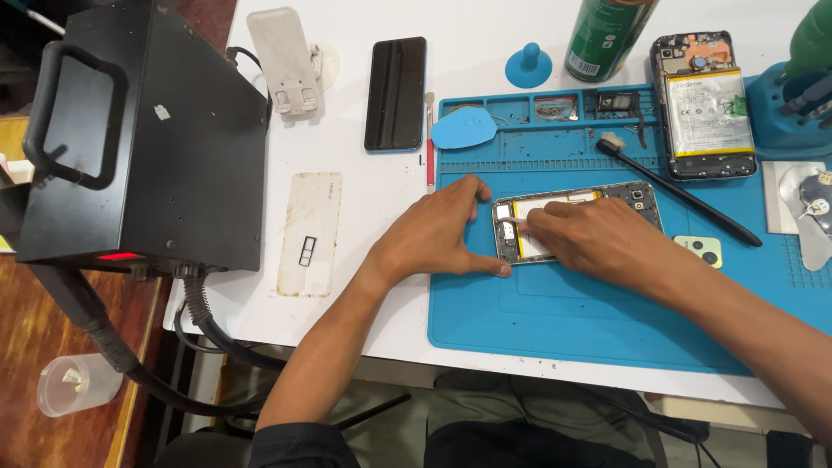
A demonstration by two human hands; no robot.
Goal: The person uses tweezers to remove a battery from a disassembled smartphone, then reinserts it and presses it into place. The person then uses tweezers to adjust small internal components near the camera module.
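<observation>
Hands [520, 234] brace opened phone [572, 221], pale battery exposed.

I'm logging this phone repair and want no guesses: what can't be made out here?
Head view only:
- Opened phone: middle hidden under right hand.
- Right hand's grip: fingertips too small to tell what they pinch.
- Green can: cut off by top edge.
- Blue stand: cut off by right edge.

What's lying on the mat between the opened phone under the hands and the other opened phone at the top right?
In the head view, a black brush lies slantwise between the opened phone and the second phone.
</observation>
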